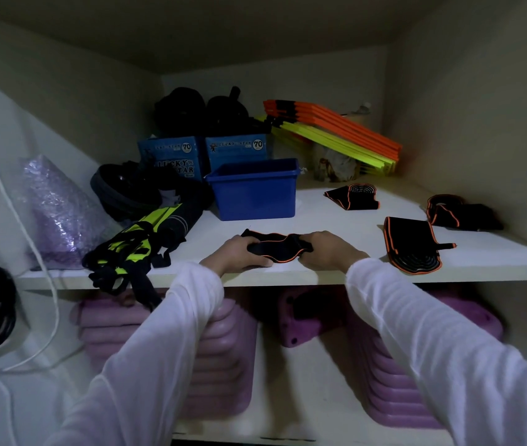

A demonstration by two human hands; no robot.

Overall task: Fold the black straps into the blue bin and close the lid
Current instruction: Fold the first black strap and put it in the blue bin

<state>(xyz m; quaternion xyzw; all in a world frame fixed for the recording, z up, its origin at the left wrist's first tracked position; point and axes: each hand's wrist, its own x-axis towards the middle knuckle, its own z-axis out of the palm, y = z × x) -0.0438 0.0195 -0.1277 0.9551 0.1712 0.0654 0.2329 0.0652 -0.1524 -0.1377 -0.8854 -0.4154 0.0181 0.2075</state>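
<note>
While folded, strap [276, 247] between fingers [257, 260].

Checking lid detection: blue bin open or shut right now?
Open. The blue bin shows its bare rim and dark interior, with nothing covering it. No lid is visible on the shelf. Contents: cannot tell.

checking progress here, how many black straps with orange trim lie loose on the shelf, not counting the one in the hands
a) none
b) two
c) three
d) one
c: three straps lie apart on the shelf, one behind, one near the front edge and one far right, while both hands hold a fourth strap.
</note>
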